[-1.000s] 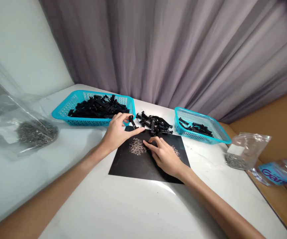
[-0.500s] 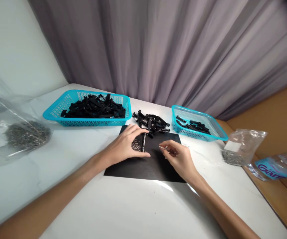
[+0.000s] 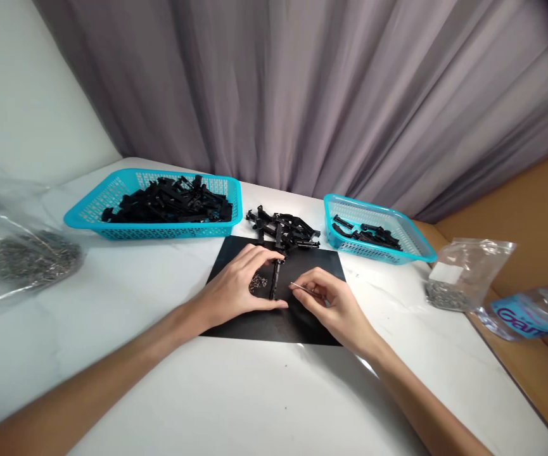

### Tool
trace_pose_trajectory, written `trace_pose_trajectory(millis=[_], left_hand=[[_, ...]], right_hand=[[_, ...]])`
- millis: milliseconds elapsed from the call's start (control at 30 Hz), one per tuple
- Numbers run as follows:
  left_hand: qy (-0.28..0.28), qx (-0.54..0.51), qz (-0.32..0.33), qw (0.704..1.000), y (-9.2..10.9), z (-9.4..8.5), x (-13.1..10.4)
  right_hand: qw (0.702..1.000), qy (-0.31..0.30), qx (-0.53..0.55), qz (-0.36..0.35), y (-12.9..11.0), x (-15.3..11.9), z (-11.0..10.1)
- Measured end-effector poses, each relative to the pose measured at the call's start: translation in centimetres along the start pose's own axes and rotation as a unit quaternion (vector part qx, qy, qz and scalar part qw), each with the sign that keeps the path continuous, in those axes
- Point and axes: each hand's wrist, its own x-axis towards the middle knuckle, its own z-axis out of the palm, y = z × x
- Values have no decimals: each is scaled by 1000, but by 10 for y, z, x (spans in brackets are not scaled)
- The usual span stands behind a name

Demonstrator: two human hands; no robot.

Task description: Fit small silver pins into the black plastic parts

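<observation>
Here, left hand [image 3: 242,285] pinches a slim black part [image 3: 276,279]; right hand [image 3: 331,304], a thin metallic piece [image 3: 306,289].

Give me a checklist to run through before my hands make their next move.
1. Left hand steadies the black part at both ends: ok.
2. Right hand grips the thin metal piece: ok.
3. Thin metal piece touches black part: not ok, a gap shows.
4. Thin metal piece shows its whole length: not ok, fingers cover some.
5. Small metal pieces lie on the black mat: ok.
6. Black part is undamaged: cannot tell, too small.
</observation>
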Motion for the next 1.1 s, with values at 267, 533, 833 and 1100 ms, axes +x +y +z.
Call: trace_pose_trajectory(millis=[267,533,833,1100], left_hand=[[12,10,19,1000,0,1,0],[17,-39,22,999,0,1,-1],[28,-55,53,997,-2,3,-2],[16,-59,70,996,-3,5,0]], right_hand=[[998,-3,63,30,-6,-2,9],[995,-3,89,42,-9,-2,5],[999,-20,-47,11,-5,-2,3],[999,17,35,-16,-19,-4,12]])
